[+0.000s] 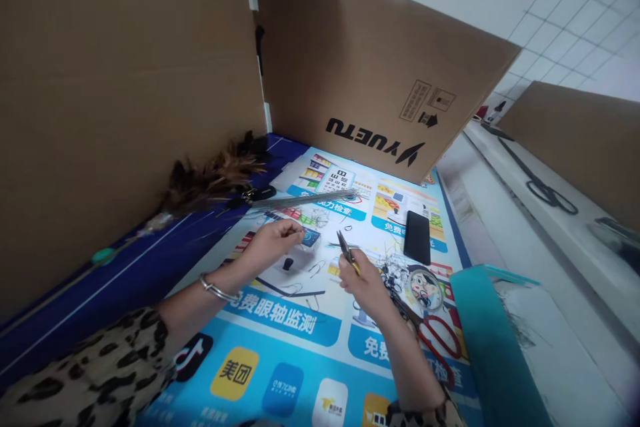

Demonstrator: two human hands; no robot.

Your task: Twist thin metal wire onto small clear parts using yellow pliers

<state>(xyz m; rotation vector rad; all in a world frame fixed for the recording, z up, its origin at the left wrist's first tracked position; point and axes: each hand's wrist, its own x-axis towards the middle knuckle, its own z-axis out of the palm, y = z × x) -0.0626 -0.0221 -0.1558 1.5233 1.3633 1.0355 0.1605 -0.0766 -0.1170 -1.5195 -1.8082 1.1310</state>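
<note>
My left hand (274, 240) is closed in a pinch over the printed poster (280, 347) that covers the table; what its fingertips hold is too small to name. My right hand (364, 279) is wrapped round small pliers (345, 248) with yellow-green handles, jaws pointing up and left toward the left hand. The two hands are a short gap apart. A small black knob (287, 263) and bent wire pieces (316, 269) lie on the poster just below the hands. A silver bangle (216, 289) sits on my left wrist.
A bundle of straight metal wires (305, 199) lies behind the hands, next to a feather duster (210, 180). A black phone (417, 236) lies to the right. Red-handled scissors (440, 337) and tangled wire pieces (400, 273) sit by my right arm. Cardboard walls (370, 60) enclose the back and left.
</note>
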